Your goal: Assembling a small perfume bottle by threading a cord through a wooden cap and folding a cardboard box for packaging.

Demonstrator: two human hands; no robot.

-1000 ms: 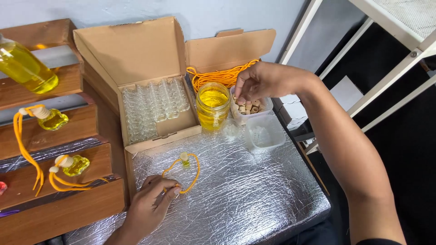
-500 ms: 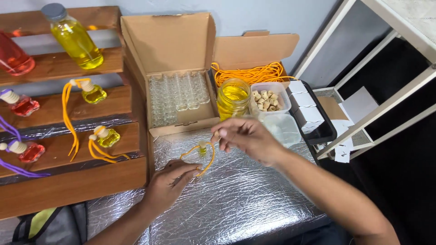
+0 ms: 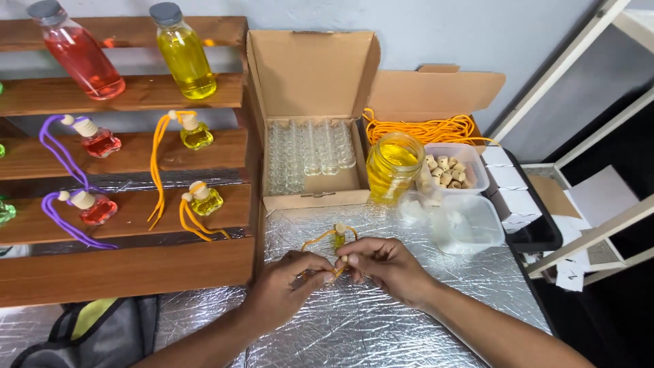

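Left hand and right hand meeting low over the foil-covered table, fingers of both pinching the orange cord looped around a small yellow bottle just before the cardboard box of glass vials. Closer together than half a second ago, right hand drawn in toward the left.

Two hands show, a left hand and a right hand. Two tall bottles stand on the top shelf, one red bottle and one yellow bottle. Five small corked bottles are in view: two red ones with purple cords, two yellow ones with orange cords, and one small bottle between the hands. There are two open cardboard boxes, one jar of yellow liquid, two clear plastic tubs and one bundle of orange cord.
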